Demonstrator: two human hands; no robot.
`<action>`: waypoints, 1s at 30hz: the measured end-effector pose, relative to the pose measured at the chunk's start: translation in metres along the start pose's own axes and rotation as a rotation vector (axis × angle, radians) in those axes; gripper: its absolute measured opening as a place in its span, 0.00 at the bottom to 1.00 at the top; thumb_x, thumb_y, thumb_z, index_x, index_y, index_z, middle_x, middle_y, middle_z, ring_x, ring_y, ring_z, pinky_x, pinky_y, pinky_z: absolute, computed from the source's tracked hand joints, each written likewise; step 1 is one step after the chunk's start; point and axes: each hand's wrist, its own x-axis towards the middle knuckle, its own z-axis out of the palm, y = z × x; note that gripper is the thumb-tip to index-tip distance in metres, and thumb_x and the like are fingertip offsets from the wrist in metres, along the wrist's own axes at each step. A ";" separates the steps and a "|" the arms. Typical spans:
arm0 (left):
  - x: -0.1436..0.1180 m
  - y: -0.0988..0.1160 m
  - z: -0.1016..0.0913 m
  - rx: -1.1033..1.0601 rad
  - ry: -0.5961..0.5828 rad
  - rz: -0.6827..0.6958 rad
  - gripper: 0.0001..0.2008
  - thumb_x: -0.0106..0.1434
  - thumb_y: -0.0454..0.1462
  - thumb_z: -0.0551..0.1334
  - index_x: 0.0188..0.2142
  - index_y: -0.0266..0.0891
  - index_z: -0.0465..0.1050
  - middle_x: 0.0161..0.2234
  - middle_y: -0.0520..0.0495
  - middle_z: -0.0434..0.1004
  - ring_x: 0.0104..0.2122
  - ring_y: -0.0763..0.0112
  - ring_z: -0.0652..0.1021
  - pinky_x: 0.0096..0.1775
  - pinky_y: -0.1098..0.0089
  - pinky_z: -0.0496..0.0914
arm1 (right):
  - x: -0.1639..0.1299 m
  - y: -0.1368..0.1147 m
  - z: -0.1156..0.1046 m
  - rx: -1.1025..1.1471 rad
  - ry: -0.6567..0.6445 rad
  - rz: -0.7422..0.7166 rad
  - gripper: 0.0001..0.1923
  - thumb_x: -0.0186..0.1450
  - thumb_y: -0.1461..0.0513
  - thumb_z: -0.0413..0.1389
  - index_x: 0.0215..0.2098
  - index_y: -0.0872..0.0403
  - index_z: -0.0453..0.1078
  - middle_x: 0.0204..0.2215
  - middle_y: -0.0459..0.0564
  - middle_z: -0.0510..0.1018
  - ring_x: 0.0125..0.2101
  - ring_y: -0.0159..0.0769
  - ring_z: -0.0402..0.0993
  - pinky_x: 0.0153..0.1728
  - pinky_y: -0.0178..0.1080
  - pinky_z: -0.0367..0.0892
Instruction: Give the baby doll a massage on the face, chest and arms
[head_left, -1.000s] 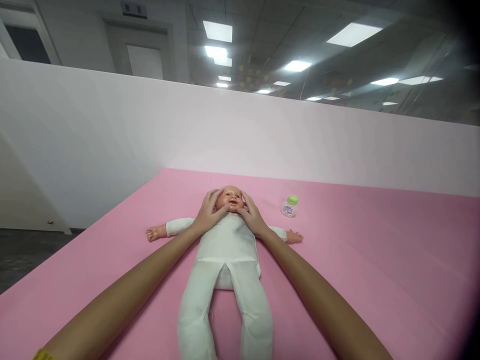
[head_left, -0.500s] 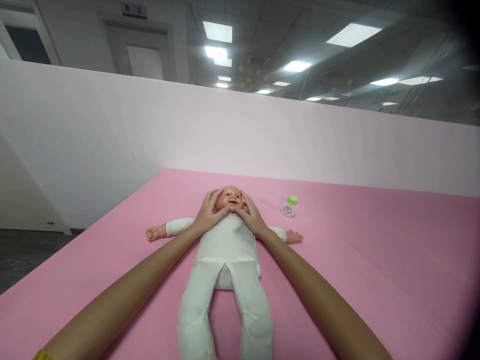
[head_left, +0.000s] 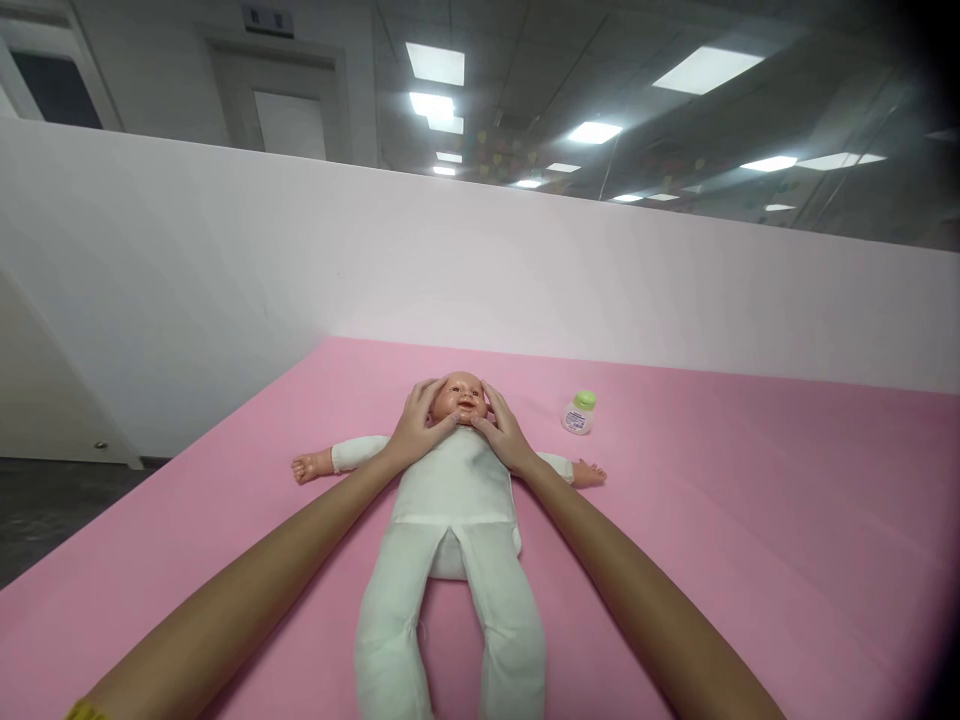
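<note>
A baby doll [head_left: 457,480] with a white cloth body lies on its back, head away from me and arms spread to the sides. My left hand [head_left: 421,425] cups the left side of the doll's head, its thumb at the chin. On the other side, my right hand [head_left: 504,428] curves round the cheek, with that thumb also by the chin. Between them the hard plastic face [head_left: 461,398] points up. Parts of the doll's upper arms are hidden behind my wrists.
A small clear bottle with a green cap [head_left: 579,413] stands to the right of the doll's head. Pink covering [head_left: 720,520] spreads over the table. White partition panels [head_left: 480,270] rise behind and at the left.
</note>
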 end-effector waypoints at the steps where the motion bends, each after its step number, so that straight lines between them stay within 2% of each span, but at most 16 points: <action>1: 0.000 0.000 0.000 0.000 -0.001 -0.001 0.32 0.68 0.49 0.64 0.68 0.51 0.59 0.63 0.43 0.63 0.65 0.54 0.66 0.66 0.54 0.64 | 0.000 0.000 0.000 -0.001 0.002 0.001 0.40 0.68 0.48 0.59 0.74 0.42 0.51 0.73 0.48 0.55 0.73 0.46 0.50 0.71 0.52 0.53; 12: 0.000 0.001 -0.001 0.000 -0.009 -0.005 0.32 0.68 0.49 0.64 0.68 0.50 0.59 0.64 0.43 0.62 0.65 0.54 0.65 0.66 0.53 0.63 | 0.002 0.002 0.000 -0.028 0.004 0.007 0.37 0.70 0.51 0.54 0.74 0.45 0.51 0.74 0.47 0.53 0.74 0.42 0.46 0.73 0.50 0.44; 18: 0.001 0.002 -0.001 -0.001 0.003 -0.002 0.32 0.67 0.49 0.66 0.67 0.50 0.60 0.63 0.44 0.63 0.65 0.55 0.66 0.66 0.55 0.63 | 0.001 0.002 0.000 -0.013 -0.003 0.009 0.42 0.68 0.48 0.59 0.75 0.45 0.50 0.74 0.49 0.53 0.73 0.45 0.47 0.72 0.50 0.50; 24: -0.001 0.007 -0.002 -0.006 -0.012 -0.014 0.32 0.68 0.50 0.64 0.68 0.48 0.59 0.64 0.42 0.63 0.65 0.55 0.65 0.66 0.55 0.63 | 0.002 0.005 0.001 -0.034 0.028 0.006 0.36 0.69 0.55 0.54 0.73 0.48 0.54 0.73 0.49 0.56 0.73 0.43 0.49 0.73 0.50 0.46; 30: -0.001 0.004 -0.001 -0.023 0.003 -0.004 0.29 0.70 0.50 0.61 0.67 0.48 0.61 0.64 0.42 0.63 0.66 0.54 0.65 0.66 0.54 0.62 | 0.001 0.006 0.003 -0.022 0.075 -0.019 0.34 0.69 0.53 0.55 0.72 0.46 0.58 0.71 0.50 0.60 0.70 0.47 0.58 0.70 0.52 0.54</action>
